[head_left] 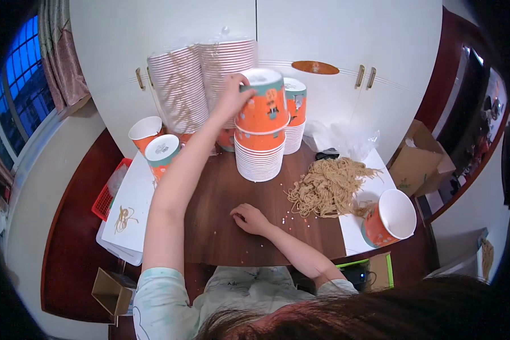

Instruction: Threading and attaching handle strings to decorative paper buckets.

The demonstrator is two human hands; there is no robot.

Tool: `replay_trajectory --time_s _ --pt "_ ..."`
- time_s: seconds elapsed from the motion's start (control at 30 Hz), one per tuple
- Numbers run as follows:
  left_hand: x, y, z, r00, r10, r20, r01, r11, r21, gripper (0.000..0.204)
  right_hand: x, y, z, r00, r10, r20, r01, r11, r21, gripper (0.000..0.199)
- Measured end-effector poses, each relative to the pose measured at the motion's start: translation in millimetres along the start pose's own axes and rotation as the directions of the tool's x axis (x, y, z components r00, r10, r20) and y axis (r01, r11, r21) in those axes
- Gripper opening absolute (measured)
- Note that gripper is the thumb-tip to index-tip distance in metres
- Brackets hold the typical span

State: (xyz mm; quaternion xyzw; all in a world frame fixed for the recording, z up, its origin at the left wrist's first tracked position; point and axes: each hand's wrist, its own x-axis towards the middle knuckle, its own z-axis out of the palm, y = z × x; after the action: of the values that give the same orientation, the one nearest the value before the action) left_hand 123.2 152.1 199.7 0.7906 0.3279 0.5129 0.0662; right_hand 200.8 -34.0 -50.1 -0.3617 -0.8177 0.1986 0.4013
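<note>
Item: orange paper bowl [263, 102], lidded, printed with teal band. Location: uppermost on a tall stack of nested bowls [259, 153] standing on the brown table [221, 226], centre rear. The bowl sits slightly raised and tilted on the stack, not fully nested.

Left hand [232, 93]: extended forward, fingers wrapped on the upper left rim of the top bowl; closed on it.

Right hand [250, 219]: laid on the table surface near the front edge, fingers loosely curled, nothing held; well apart from the stack.

Adjacent stock: a second lidded bowl stack [293, 116] just behind and right of the first; two sleeves of white lids [201, 79] in clear wrap behind the left hand; two further orange bowls [153, 141] at the left; one open bowl lying on its side [390, 218] at the right on a white sheet; a heap of dry noodles [327, 187] between that bowl and the stack, with crumbs scattered beside it.

Step in hand, as judged: the finished bowl is being set onto, or steadied upon, the stack.

Next move, as judged: the bowl needs to be squared over the one beneath and pressed level before the grip is released, since the stack is tall and a tilted top could tip it.
</note>
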Motion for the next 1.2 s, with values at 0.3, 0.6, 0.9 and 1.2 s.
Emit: replay_trajectory --time_s 0.3,0.6,0.9,1.2 --pt "-41 0 -134 0.920 -0.383 0.077 0.326 0.645 -0.692 0.025 -1 3 1 0.999 0.034 -0.013 -0.034 0.999 0.035 0.018" --pt "-210 -53 -65 0.590 -0.363 0.722 0.748 -0.093 -0.658 0.041 2 22 -28 0.917 0.125 -0.379 -0.049 0.978 0.204 0.109" --pt "-263 -50 -11 0.317 -0.350 0.882 0.908 -0.155 -0.388 0.041 6 5 -50 0.935 0.269 -0.230 -0.211 0.946 0.247 0.091" --pt "-258 -51 -14 0.422 -0.594 0.684 0.891 0.131 -0.436 0.029 15 -29 -67 0.893 0.269 -0.360 -0.073 0.877 0.475 0.093"
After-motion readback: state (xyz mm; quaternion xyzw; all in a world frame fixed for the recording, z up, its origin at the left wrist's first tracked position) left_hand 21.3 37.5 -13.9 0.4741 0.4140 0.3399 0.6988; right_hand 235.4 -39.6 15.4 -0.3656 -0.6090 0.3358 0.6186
